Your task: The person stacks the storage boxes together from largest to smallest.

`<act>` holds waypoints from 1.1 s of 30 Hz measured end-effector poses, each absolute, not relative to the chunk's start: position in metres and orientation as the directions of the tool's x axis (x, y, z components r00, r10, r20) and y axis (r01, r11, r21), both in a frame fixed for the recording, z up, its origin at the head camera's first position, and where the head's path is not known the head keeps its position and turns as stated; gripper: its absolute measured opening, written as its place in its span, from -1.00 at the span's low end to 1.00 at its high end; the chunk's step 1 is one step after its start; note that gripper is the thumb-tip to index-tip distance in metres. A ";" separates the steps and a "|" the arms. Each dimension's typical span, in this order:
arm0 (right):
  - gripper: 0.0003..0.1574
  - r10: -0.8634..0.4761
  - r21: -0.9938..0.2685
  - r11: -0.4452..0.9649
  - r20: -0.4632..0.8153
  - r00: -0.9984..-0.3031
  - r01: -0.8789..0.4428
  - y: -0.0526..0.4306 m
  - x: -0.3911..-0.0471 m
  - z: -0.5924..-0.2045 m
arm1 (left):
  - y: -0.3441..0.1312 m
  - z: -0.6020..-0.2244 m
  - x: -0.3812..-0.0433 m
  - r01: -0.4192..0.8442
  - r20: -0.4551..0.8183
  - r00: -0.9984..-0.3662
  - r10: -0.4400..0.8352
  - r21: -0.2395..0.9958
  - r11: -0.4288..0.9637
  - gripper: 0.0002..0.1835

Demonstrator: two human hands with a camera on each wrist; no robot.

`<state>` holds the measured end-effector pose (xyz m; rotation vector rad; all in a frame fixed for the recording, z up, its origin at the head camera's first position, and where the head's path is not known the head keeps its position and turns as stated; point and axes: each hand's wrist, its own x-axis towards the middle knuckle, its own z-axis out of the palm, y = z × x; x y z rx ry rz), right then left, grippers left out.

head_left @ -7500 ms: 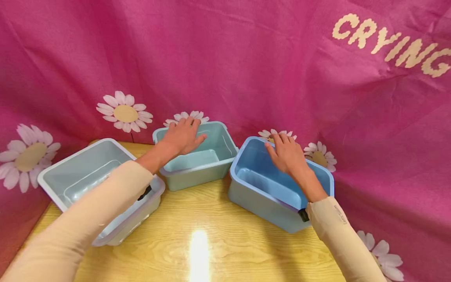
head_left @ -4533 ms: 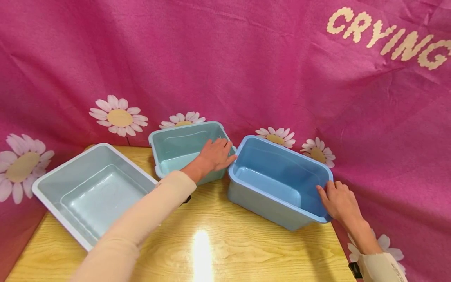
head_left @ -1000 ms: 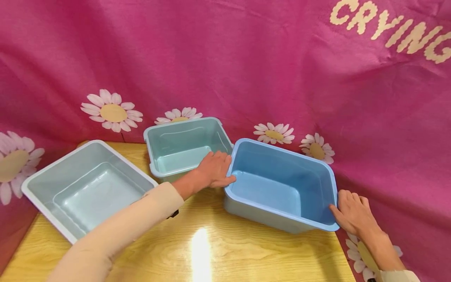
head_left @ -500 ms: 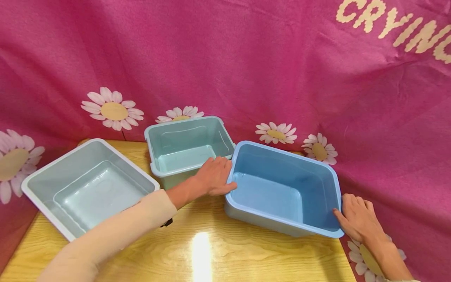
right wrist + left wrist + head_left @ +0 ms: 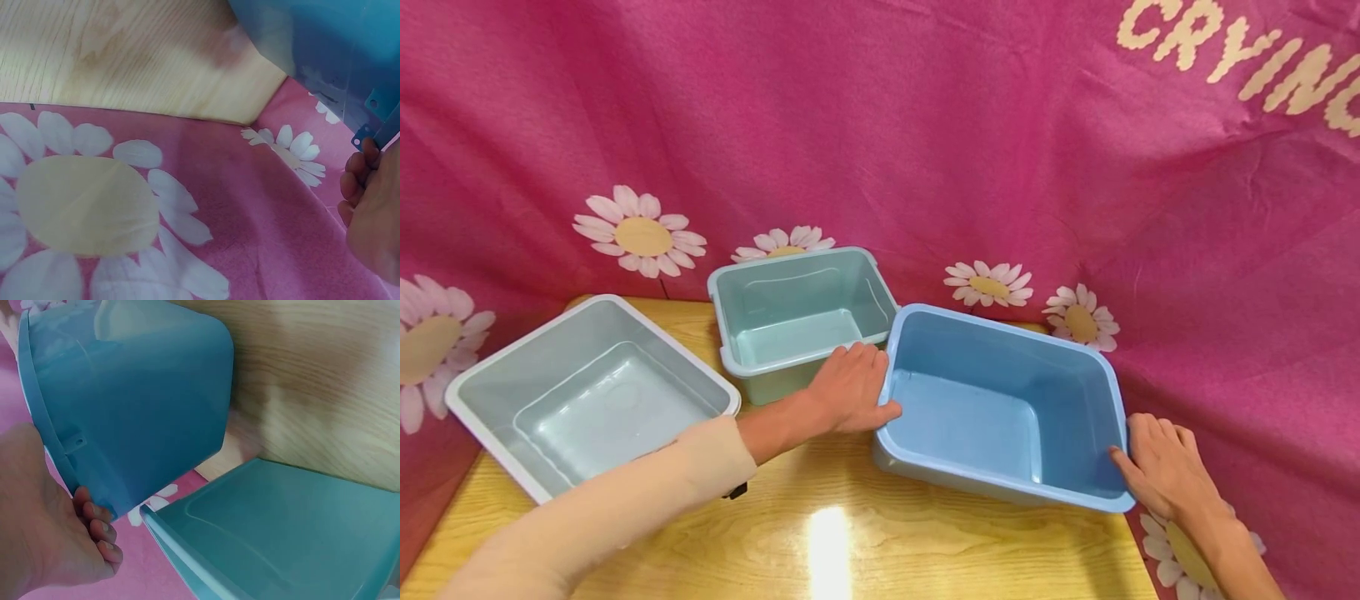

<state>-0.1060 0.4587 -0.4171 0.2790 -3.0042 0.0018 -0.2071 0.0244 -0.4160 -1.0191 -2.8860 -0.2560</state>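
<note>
Gripping blue rectangular plastic bin with left hand and right hand | curling fingers round opposite end rims

A magenta cloth bearing white daisies and cream lettering is hanging behind a wood-grain table reflecting bright light.

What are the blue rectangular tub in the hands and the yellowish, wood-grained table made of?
Blue rectangular tub: probably moulded plastic, smooth and softly shiny, with rounded corners and a rolled-looking rim. Yellowish, wood-grained table: real wood or printed laminate, I can't tell; the bright reflection suggests a glossy finish.
</note>
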 end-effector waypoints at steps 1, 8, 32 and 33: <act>-0.65 -0.184 0.009 0.983 0.121 -0.975 -0.185 0.458 -0.106 -0.417 | 0.024 -0.416 -0.206 0.625 0.122 -0.780 0.614 0.130 0.770 -0.56; -0.65 -0.198 0.019 0.980 0.127 -0.972 -0.197 0.452 -0.106 -0.415 | 0.018 -0.420 -0.197 0.607 0.139 -0.794 0.592 0.143 0.781 -0.56; -0.68 -0.302 0.036 0.953 0.155 -0.940 -0.301 0.429 -0.111 -0.418 | -0.012 -0.423 -0.161 0.580 0.223 -0.810 0.543 0.164 0.798 -0.57; -0.68 -0.305 0.038 0.952 0.157 -0.939 -0.303 0.428 -0.111 -0.419 | -0.014 -0.423 -0.160 0.581 0.227 -0.809 0.543 0.165 0.797 -0.58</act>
